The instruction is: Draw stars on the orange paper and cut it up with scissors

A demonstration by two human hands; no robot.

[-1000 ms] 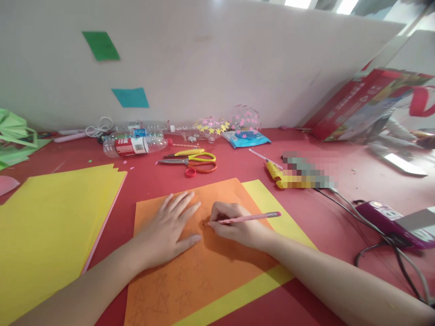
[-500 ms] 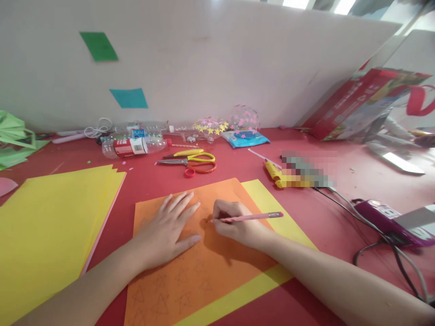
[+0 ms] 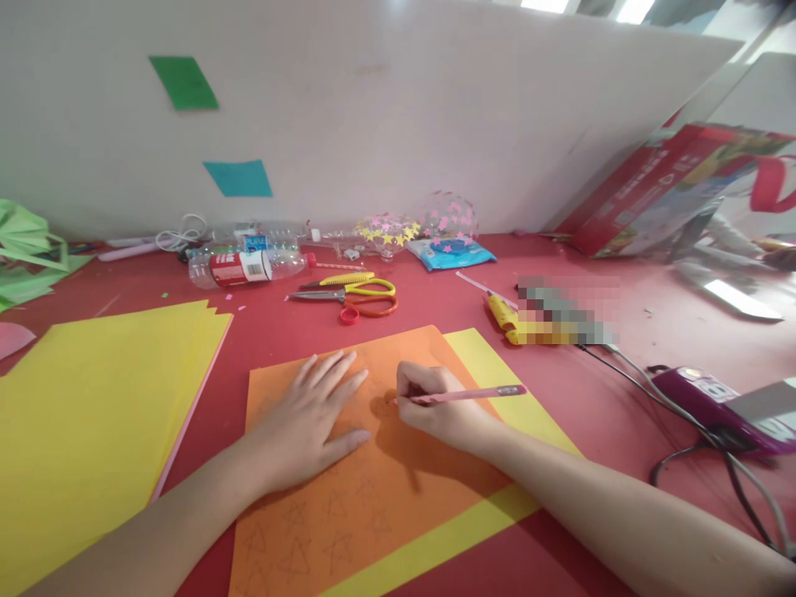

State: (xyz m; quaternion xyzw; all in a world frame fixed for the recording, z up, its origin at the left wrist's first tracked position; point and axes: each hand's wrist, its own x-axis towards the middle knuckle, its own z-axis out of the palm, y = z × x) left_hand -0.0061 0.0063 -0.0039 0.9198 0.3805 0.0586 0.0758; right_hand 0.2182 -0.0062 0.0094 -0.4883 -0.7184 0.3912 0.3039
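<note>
An orange sheet of paper (image 3: pixel 429 497) lies in front of me on top of a yellow sheet (image 3: pixel 473 348). Several stars are drawn in pencil on its lower left part. My left hand (image 3: pixel 304 423) rests flat on the orange paper with its fingers spread. In my right hand (image 3: pixel 441 410) is a pink pencil (image 3: pixel 466 394), gripped near its tip, its eraser end pointing right. The tip is at or just above the middle of the paper, by a small dark mark; whether it touches I cannot tell.
A yellow paper stack (image 3: pixel 105 414) lies at left. Beyond the orange sheet are scissors (image 3: pixel 366 296), a red bottle cap (image 3: pixel 349 315), plastic bottles (image 3: pixel 240 268) and a blue packet (image 3: pixel 453 255). At right are a yellow glue gun (image 3: pixel 503 315), cables (image 3: pixel 640 381) and a purple device (image 3: pixel 702 398).
My right hand with the pencil has shifted slightly to the right, uncovering a small mark on the orange paper. My left hand stays in place on the sheet.
</note>
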